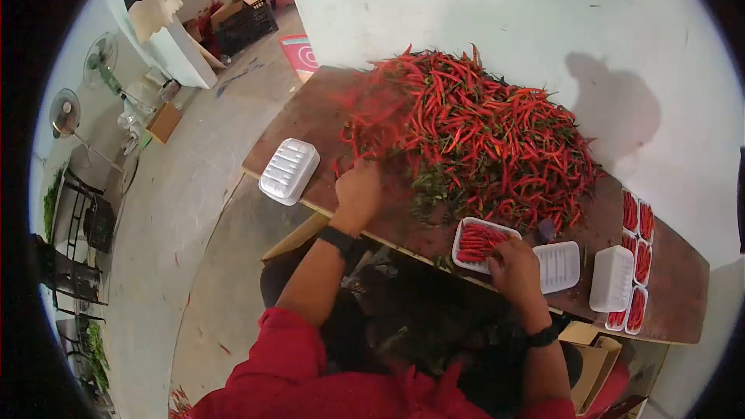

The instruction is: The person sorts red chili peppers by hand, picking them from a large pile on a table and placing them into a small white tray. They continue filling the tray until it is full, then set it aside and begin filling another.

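My left hand [359,192] reaches to the near left side of a large heap of red chili peppers [481,124]. Its fingers are curled in, and what they hold is hidden. My right hand [518,271] is at the right end of a white foam tray [468,262], fingers bent and pinched on the red chili peppers [479,239] lying in it. These peppers lie side by side. Just right of that hand rests another white tray [559,266], with no peppers in it.
Stacked white trays [289,171] stand at the table's left edge, and another stack [611,279] is toward the right. Several filled chili trays [642,264] line the right end of the brown table [679,287]. A wall [497,8] borders the far side. Below sits a cardboard box [594,357].
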The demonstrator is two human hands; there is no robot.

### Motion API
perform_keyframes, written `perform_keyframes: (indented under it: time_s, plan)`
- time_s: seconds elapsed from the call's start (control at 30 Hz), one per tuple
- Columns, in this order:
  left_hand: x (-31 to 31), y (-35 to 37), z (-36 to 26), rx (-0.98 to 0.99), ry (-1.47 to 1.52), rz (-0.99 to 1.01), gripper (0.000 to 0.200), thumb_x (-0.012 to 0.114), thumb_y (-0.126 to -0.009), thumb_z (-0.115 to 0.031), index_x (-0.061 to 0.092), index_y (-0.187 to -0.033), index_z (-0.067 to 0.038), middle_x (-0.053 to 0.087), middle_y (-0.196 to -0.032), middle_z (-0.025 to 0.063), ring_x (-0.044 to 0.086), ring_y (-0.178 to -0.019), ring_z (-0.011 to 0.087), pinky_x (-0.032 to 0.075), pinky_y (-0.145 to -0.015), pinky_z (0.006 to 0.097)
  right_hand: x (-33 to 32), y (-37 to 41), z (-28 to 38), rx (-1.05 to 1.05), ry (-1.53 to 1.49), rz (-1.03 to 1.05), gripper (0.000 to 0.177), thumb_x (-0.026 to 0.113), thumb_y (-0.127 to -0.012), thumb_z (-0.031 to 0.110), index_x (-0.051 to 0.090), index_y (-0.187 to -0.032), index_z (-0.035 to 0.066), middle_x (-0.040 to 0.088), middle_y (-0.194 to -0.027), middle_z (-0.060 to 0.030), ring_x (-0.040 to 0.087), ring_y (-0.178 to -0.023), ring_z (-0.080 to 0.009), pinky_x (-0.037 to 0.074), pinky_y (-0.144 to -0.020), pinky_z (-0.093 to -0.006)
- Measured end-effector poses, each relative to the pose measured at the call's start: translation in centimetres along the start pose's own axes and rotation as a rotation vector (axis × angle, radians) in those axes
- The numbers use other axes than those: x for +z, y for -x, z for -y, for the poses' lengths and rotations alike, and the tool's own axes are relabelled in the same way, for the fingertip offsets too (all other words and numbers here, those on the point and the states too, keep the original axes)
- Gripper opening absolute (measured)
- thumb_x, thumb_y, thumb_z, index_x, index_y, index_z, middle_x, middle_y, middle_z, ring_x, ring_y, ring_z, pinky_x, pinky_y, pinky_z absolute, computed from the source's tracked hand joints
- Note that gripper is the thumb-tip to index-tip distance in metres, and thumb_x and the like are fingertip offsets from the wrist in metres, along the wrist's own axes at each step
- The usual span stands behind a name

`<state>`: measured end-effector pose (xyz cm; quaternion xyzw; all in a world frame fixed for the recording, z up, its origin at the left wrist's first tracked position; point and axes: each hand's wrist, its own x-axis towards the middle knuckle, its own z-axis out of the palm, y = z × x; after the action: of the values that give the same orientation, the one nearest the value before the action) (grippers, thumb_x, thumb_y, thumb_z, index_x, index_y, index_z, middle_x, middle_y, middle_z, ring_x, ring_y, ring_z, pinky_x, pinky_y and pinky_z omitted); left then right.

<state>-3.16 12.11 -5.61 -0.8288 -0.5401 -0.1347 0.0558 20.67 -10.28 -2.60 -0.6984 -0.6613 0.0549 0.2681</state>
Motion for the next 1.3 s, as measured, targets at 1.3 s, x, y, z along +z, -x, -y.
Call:
perform_keyframes:
  time_s: [1.3]
  plan:
    - [-4.4,10.0,-10.3,0.149,1.281,0.818,0.022,0.058,-0.084,-0.012,0.057,-0.103,-0.001,0.064,-0.085,0.0073,0.059,-0.066,0.0121,0.048,-0.059,0.0295,0.9,2.6,5.2,0.03,-0.321,-0.162,0.016,0.066,-0.074,0.004,0.06,-0.089,0.001,0.062,-0.082,-0.0102,0.061,-0.072,-0.0189,0.048,-0.064,-0.0282]
